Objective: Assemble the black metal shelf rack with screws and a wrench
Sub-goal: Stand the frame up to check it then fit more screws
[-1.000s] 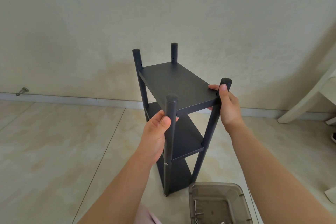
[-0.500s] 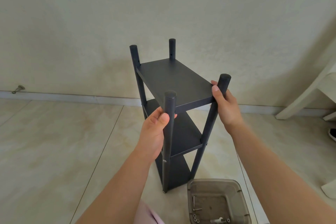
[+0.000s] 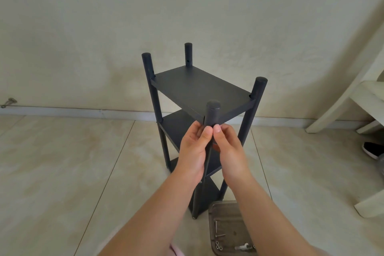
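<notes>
The black metal shelf rack [image 3: 199,89] stands upright on the tiled floor, with four round posts and three flat shelves. Both hands meet at its nearest post [image 3: 212,116], just under the top shelf. My left hand [image 3: 192,149] grips that post from the left, thumb at its front. My right hand [image 3: 228,147] grips it from the right, thumb tip beside the left thumb. A clear brown plastic box [image 3: 216,210] on the floor at the lower right holds several screws [image 3: 218,235] and a small silver wrench [image 3: 243,247].
A plain wall with a white skirting board [image 3: 83,111] runs close behind the rack. White furniture legs [image 3: 340,97] stand at the right, with a black shoe [image 3: 372,149] beside them. A small metal fitting [image 3: 8,103] sits at the wall's base, far left.
My right hand has let go of the right front post and moved left onto the nearest post, beside my left hand. The rack has stayed upright.
</notes>
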